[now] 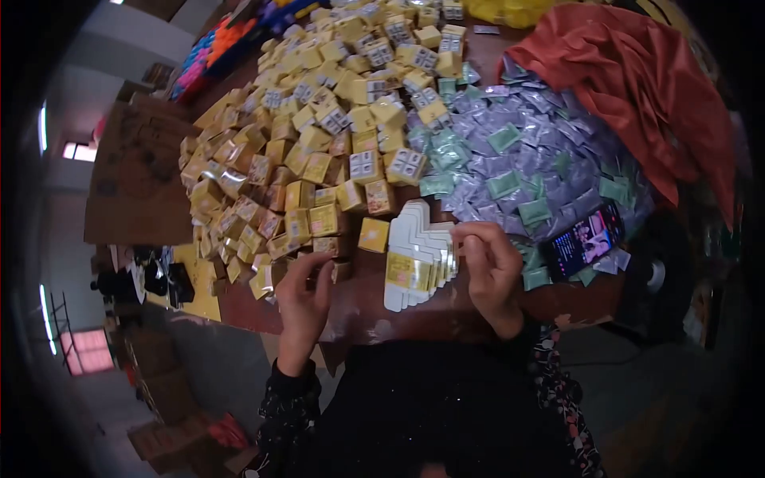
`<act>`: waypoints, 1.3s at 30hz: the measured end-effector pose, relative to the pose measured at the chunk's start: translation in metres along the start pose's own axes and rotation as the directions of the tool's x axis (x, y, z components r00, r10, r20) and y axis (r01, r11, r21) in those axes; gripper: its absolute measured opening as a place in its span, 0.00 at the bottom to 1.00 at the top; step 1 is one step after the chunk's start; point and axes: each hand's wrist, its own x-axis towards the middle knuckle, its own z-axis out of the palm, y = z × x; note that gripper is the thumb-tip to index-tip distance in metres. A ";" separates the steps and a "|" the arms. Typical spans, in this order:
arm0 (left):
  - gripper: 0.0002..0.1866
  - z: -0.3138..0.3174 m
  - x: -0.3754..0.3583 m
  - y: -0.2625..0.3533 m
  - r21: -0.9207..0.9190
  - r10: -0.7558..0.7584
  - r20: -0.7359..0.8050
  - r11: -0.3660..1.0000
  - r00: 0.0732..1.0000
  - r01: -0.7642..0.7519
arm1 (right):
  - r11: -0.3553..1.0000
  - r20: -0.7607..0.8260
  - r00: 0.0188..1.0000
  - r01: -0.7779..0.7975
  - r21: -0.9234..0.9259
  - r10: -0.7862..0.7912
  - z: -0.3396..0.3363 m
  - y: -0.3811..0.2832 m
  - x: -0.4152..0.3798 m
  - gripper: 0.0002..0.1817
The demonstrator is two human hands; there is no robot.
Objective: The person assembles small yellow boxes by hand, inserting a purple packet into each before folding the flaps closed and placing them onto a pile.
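Observation:
My right hand point(490, 271) grips a stack of flat, unfolded white-and-yellow carton blanks point(416, 256), held on edge over the brown table point(374, 311). My left hand point(304, 296) rests at the near edge of a big heap of small folded yellow boxes point(319, 127), with its fingers curled around one small box point(333, 269). A single yellow box point(373, 235) lies just beyond the stack. To the right of the heap spreads a pile of small silver and green sachets point(526, 159).
A phone point(586, 240) with a lit screen lies among the sachets on the right. An orange-red cloth point(637, 88) covers the far right. Bright plastic items point(215, 48) sit at the far left. Cardboard sheets point(135, 175) stand left of the table.

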 end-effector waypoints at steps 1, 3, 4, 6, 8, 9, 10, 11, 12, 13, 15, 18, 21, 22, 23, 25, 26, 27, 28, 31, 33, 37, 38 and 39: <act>0.06 0.001 0.000 0.002 0.031 0.008 0.004 0.999 1.000 -0.008 | 1.000 0.000 1.000 0.019 -0.006 -0.019 0.000 0.003 0.000 0.09; 0.06 0.004 0.002 0.001 0.044 0.060 0.006 0.997 0.998 -0.060 | 1.000 0.011 1.000 0.005 -0.028 -0.005 -0.001 0.004 0.000 0.10; 0.06 0.006 0.003 -0.001 0.042 0.063 0.017 0.997 0.998 -0.064 | 0.999 0.007 1.000 -0.014 -0.031 0.014 0.000 0.004 -0.001 0.10; 0.08 0.014 0.008 -0.003 0.027 0.132 0.018 0.991 0.991 -0.133 | 0.999 -0.013 0.999 -0.039 -0.025 0.038 0.001 0.003 0.000 0.10; 0.10 0.023 0.019 0.003 0.059 0.168 0.051 0.984 0.984 -0.171 | 0.998 -0.043 0.998 -0.056 -0.003 0.055 0.002 0.000 -0.001 0.10; 0.12 0.028 0.023 0.006 0.075 0.188 0.070 0.978 0.980 -0.193 | 0.998 -0.050 0.997 -0.062 -0.013 0.061 0.002 0.000 -0.004 0.10; 0.14 0.035 0.028 0.007 0.067 0.234 0.062 0.969 0.970 -0.238 | 0.998 -0.061 0.996 -0.063 -0.025 0.061 0.000 0.002 -0.006 0.10; 0.13 0.038 0.033 0.014 0.052 0.222 0.072 0.973 0.972 -0.226 | 0.997 -0.078 0.995 -0.064 -0.041 0.061 -0.003 0.002 -0.006 0.10; 0.13 0.038 0.036 0.027 0.034 0.211 0.087 0.976 0.974 -0.215 | 0.996 -0.102 0.994 -0.055 -0.070 0.048 -0.007 0.000 -0.005 0.10; 0.13 0.042 0.039 0.035 0.013 0.199 0.109 0.979 0.974 -0.202 | 0.993 -0.128 0.991 -0.051 -0.103 0.038 -0.012 -0.004 -0.005 0.09; 0.11 0.059 0.050 0.039 -0.011 0.356 0.080 0.934 0.931 -0.356 | 0.988 -0.191 0.981 -0.052 -0.145 0.024 -0.023 -0.014 -0.006 0.09; 0.07 0.082 0.069 0.059 -0.017 0.430 0.183 0.900 0.884 -0.435 | 0.984 -0.280 0.960 -0.062 -0.168 0.013 -0.040 -0.025 -0.001 0.09; 0.06 0.117 0.084 0.072 -0.014 0.476 0.238 0.873 0.847 -0.487 | 0.984 -0.317 0.948 -0.075 -0.162 0.020 -0.052 -0.027 -0.002 0.09; 0.06 0.117 0.089 0.077 0.013 0.479 0.200 0.871 0.855 -0.491 | 0.982 -0.316 0.948 -0.084 -0.168 0.027 -0.055 -0.029 -0.005 0.09; 0.06 0.115 0.095 0.079 0.048 0.483 0.154 0.868 0.862 -0.495 | 0.982 -0.312 0.950 -0.085 -0.169 0.028 -0.058 -0.028 -0.010 0.09; 0.07 0.095 0.108 0.079 0.094 0.415 0.048 0.904 0.909 -0.418 | 0.980 -0.298 0.954 -0.077 -0.184 0.019 -0.061 -0.028 -0.013 0.08; 0.07 0.080 0.114 0.071 0.113 0.358 -0.023 0.929 0.934 -0.353 | 0.977 -0.287 0.958 -0.065 -0.203 0.004 -0.063 -0.028 -0.016 0.08; 0.07 0.064 0.115 0.064 0.104 0.299 -0.060 0.951 0.952 -0.292 | 0.973 -0.276 0.961 -0.053 -0.226 -0.012 -0.065 -0.028 -0.020 0.08; 0.07 0.049 0.115 0.057 0.149 0.293 -0.064 0.948 0.954 -0.282 | 0.973 -0.273 0.962 -0.069 -0.220 0.007 -0.066 -0.028 -0.020 0.08; 0.07 0.029 0.097 0.038 0.215 0.250 0.017 0.945 0.968 -0.248 | 0.973 -0.241 0.969 -0.112 -0.200 0.062 -0.059 -0.023 -0.017 0.08; 0.09 0.027 0.071 0.033 0.216 0.191 0.150 0.951 0.970 -0.221 | 0.970 -0.203 0.975 -0.130 -0.203 0.088 -0.050 -0.023 -0.012 0.07; 0.28 0.049 0.023 0.023 0.309 -0.003 0.324 0.946 0.946 -0.103 | 0.956 -0.083 0.995 -0.072 -0.286 0.050 -0.031 -0.028 -0.009 0.06; 0.31 0.053 0.014 0.026 0.326 -0.027 0.330 0.941 0.944 -0.087 | 0.948 -0.044 0.999 -0.035 -0.316 0.022 -0.029 -0.027 -0.011 0.06; 0.35 0.056 0.006 0.029 0.345 -0.051 0.335 0.936 0.941 -0.072 | 0.939 -0.003 1.000 0.004 -0.343 -0.005 -0.026 -0.025 -0.012 0.06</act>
